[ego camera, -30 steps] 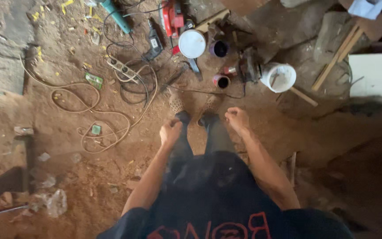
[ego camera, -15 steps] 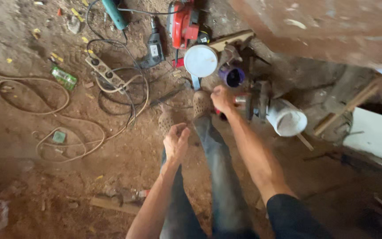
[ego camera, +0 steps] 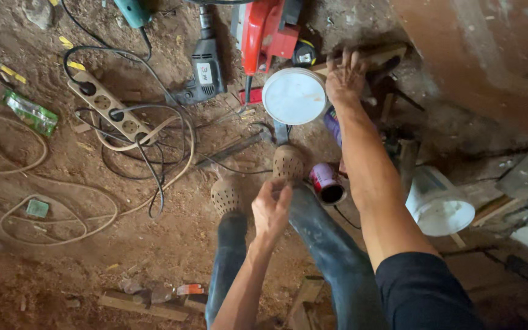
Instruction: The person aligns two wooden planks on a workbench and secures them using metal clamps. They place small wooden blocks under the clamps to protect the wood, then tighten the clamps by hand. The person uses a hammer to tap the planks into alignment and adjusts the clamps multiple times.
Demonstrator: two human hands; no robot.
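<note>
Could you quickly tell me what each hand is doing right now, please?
Left hand: loosely curled, holding nothing, above the perforated tan shoes.
Right hand: fingers spread, reaching beside the round white plastic lid.

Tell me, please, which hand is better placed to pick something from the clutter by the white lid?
Probably the right hand: it is stretched out beside the white lid, while the left hand hangs back above the shoes.

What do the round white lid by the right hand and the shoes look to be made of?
White lid: probably plastic, smooth and matte, with a thin moulded rim, dusty. It lies just beside the right hand. Shoes: likely rubber or foam clogs, tan, with rows of punched holes, dulled by dirt.
</note>
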